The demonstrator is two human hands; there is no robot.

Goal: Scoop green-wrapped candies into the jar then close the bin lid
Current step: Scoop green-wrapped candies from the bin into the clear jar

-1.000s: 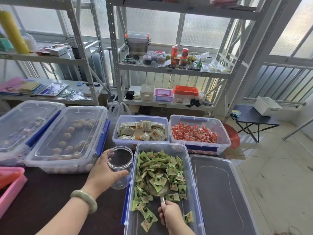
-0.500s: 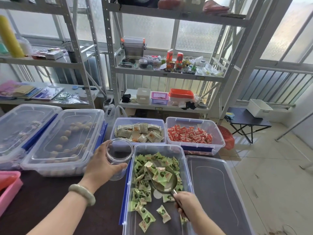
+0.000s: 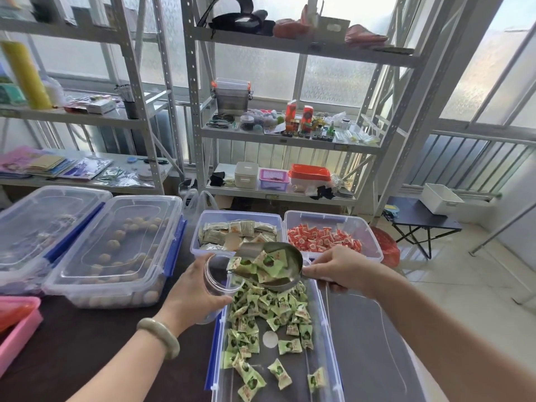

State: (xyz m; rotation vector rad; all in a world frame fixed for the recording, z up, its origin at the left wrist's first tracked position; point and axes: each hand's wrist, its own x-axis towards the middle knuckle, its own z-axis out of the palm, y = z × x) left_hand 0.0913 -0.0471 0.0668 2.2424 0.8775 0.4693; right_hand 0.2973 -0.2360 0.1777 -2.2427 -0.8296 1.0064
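Observation:
My left hand grips a clear plastic jar, tilted with its mouth toward the right. My right hand holds a metal scoop by its handle. The scoop is lifted above the bin and tipped toward the jar's mouth, with several green-wrapped candies sliding at its lip. Below them the open clear bin with blue latches holds many more green-wrapped candies. Its clear lid lies flat to the right of the bin, under my right forearm.
Behind stand an open bin of beige-wrapped sweets and one of red-wrapped candies. Two lidded bins sit to the left, with a pink tray at the left edge. Metal shelving rises beyond the dark table.
My right hand lifted the loaded scoop out of the bin and swung it up and left to the jar's mouth. My left hand tilted the jar toward the scoop.

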